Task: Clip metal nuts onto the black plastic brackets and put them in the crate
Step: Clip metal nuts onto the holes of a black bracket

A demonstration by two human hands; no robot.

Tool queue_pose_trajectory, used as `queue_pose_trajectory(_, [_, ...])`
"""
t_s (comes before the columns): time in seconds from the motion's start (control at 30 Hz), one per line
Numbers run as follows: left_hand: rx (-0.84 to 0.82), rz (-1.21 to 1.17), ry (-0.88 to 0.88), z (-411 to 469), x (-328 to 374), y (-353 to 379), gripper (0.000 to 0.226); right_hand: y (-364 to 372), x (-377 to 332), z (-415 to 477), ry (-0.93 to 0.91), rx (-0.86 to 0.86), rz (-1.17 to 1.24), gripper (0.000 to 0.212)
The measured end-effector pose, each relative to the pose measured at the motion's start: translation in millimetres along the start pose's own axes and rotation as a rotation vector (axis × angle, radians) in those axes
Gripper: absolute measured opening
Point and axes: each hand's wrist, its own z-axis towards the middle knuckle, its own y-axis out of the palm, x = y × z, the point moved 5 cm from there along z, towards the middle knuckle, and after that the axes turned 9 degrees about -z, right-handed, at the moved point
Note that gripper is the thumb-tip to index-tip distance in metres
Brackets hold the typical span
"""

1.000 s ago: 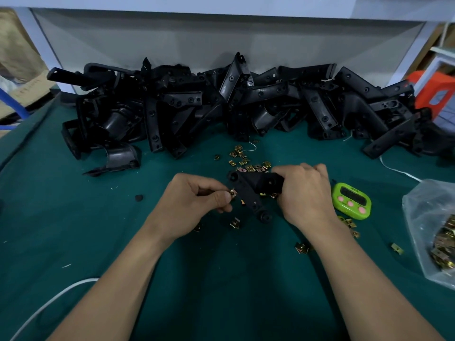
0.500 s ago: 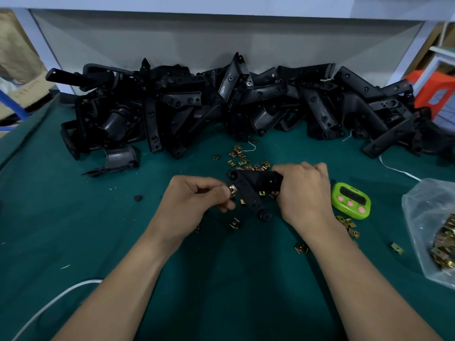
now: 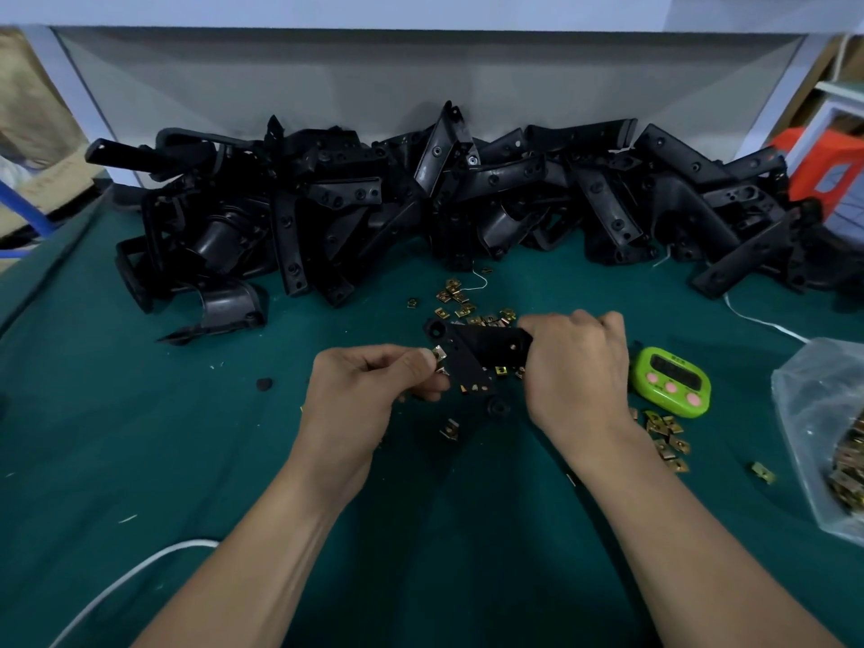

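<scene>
- Pinching a small brass-coloured metal nut point(image 3: 438, 353) between thumb and forefinger, the left hand point(image 3: 369, 390) sets it against the side of a black plastic bracket point(image 3: 472, 353). The right hand point(image 3: 579, 367) grips the bracket's other end, fingers curled round it, above the middle of the worktop point(image 3: 140, 437).
- The nut touches the bracket's left edge; whether it is fully seated cannot be told. Another brass clip shows on the bracket's lower edge.
- The likely slip: pushed on askew, the springy folded clip could jam short of its hole. It could also spring from the fingertips and be lost among the loose nuts point(image 3: 460, 301) scattered below.
- Held by one end only, the smooth moulded bracket may twist under the push.
- The bracket is flat, matt and angular, pierced with round holes. The nuts are thin folded sheet metal with a yellow shine. The worktop's covering is a dull green mat.
- A tangled heap of brackets point(image 3: 421, 212) lines the far edge. A glossy green timer point(image 3: 671, 381) lies just right of the right hand. A clear plastic bag point(image 3: 823, 432) of nuts slumps at the right edge.
- No crate is in view.
</scene>
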Motion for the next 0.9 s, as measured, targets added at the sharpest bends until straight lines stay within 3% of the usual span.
queue_pose_trajectory(0.7, [-0.071, -0.009, -0.061, -0.4, 4.9, -1.6, 0.03, 0.6, -16.0, -7.8, -0.069, -0.081, -0.001, 0.029])
queue_pose_trajectory(0.9, [-0.036, 0.186, 0.027, 1.0, 4.9, 6.4, 0.024, 2.3, -4.0, -7.1, 0.005, -0.031, 0.133, 0.03])
